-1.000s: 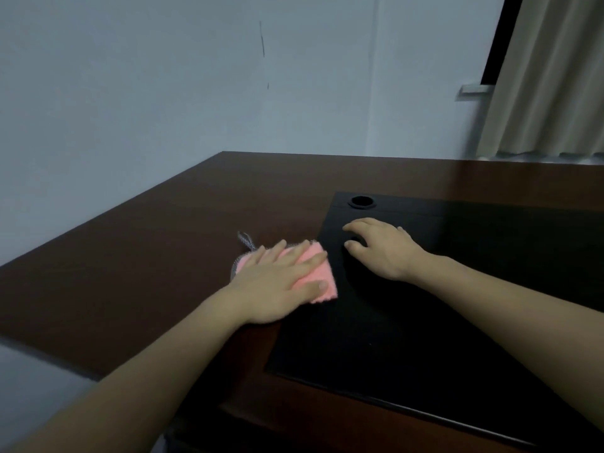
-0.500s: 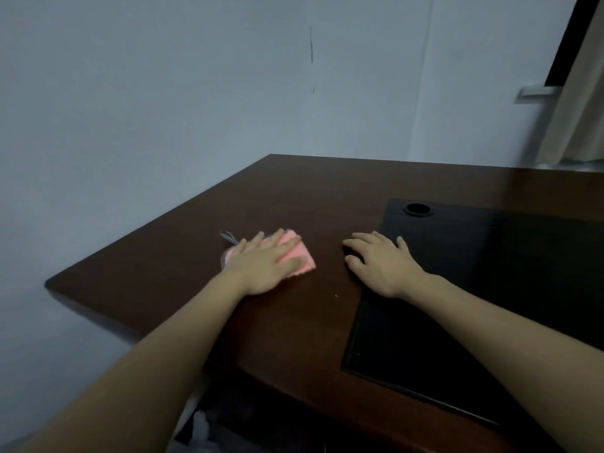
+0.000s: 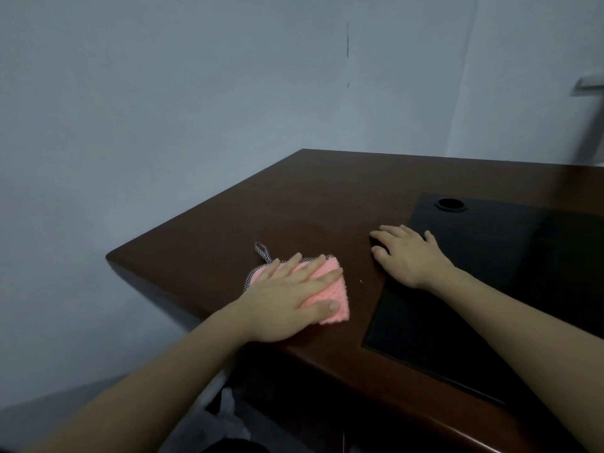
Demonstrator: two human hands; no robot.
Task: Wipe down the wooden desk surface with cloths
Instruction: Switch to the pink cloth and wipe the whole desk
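Pink cloth [image 3: 330, 297] under flat left hand [image 3: 287, 302]

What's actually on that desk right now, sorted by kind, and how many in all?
Cloths: 1, the pink cloth with a checked loop
Black desk mats: 1, the black mat
Hands resting on the desk: 2, left hand on the cloth, right hand
Total: 4

Two hands: the left hand [image 3: 287, 302] at lower centre, the right hand [image 3: 408, 256] at centre right. One pink cloth [image 3: 330, 294]. One desk [image 3: 310, 197]. One black mat [image 3: 490, 273] on the right. One round hole [image 3: 450, 204] at the mat's top.
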